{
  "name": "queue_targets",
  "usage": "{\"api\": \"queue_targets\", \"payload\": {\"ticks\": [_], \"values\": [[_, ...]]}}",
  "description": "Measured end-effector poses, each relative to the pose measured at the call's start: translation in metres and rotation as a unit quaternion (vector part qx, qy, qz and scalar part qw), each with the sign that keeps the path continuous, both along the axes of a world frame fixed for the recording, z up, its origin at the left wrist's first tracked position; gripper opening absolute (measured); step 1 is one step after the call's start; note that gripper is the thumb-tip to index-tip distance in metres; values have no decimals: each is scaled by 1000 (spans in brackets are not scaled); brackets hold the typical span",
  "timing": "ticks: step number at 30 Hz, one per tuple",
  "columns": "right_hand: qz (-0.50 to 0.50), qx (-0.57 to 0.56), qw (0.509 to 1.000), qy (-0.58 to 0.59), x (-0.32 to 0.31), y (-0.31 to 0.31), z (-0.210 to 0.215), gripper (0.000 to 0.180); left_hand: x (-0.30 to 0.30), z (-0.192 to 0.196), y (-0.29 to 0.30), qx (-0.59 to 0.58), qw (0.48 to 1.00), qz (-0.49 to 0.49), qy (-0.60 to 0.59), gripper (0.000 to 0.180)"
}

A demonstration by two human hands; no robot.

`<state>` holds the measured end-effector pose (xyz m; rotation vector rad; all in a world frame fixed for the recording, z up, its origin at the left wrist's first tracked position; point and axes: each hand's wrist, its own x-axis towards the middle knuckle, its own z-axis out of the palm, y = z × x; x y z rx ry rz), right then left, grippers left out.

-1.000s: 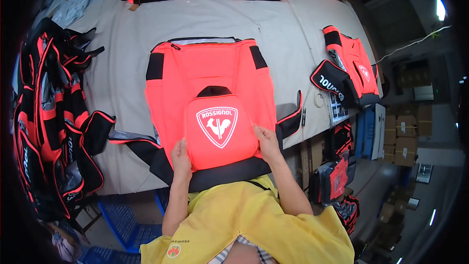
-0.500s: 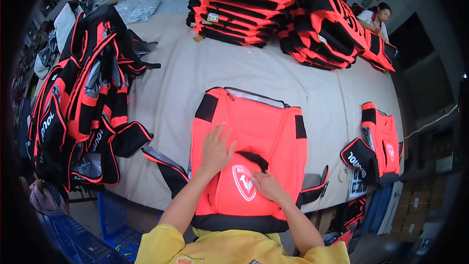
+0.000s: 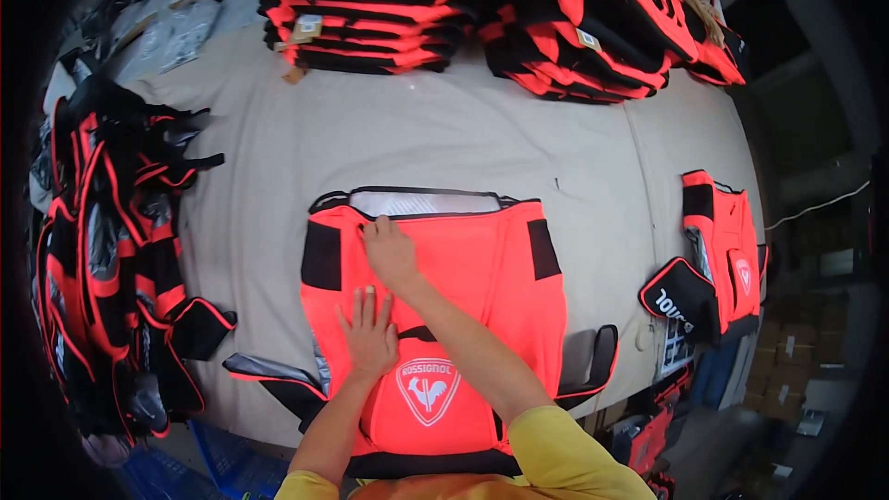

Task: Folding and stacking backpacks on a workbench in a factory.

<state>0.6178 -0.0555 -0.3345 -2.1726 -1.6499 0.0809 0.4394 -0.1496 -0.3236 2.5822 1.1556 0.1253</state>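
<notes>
A bright coral-red backpack (image 3: 491, 287) with black side patches and a white shield emblem lies flat in front of me, its top edge turned away from me. My left hand (image 3: 372, 338) rests on its front with the fingers spread, just above the left part of the front pocket (image 3: 477, 398). Crossing over to the left, my right hand (image 3: 389, 252) is at the upper left of the front panel, near the top edge. Its fingers are pinched together there, and what they hold is hidden. Behind that edge, a pale lining (image 3: 421, 203) shows inside black trim.
Tall stacks of red-and-black backpacks (image 3: 370, 23) stand at the far side of the cloth-covered table (image 3: 278, 139). More bags (image 3: 111, 259) are heaped at the left. Another backpack (image 3: 727, 250) lies at the right edge. A person (image 3: 704, 0) works at the far right.
My right hand has gone from the front pocket up to the bag's upper left and pinched there. My left hand stays flat on the front. The whole view has shifted.
</notes>
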Motion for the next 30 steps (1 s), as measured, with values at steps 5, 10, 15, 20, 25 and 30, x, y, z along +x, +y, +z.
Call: {"api": "queue_targets", "payload": {"ticks": [5,10,15,20,25,30], "values": [[7,-11,999,-43,76,-43,-20,25,4,-5,4,-12,999,25,-23,61],[-243,-76,967,-31,206,-134,40,20,14,10,7,-33,998,21,-45,59],[-214,47,976,-12,220,-118,53,24,36,36,19,-28,999,19,-36,55],[108,24,994,6,179,-36,63,28,116,70,74,77,992,-47,-83,49],[43,-89,995,-17,182,-15,10,30,164,15,93,51,988,-88,-115,53],[21,-150,988,36,183,-13,26,32,171,34,104,-18,988,-97,-120,48]]}}
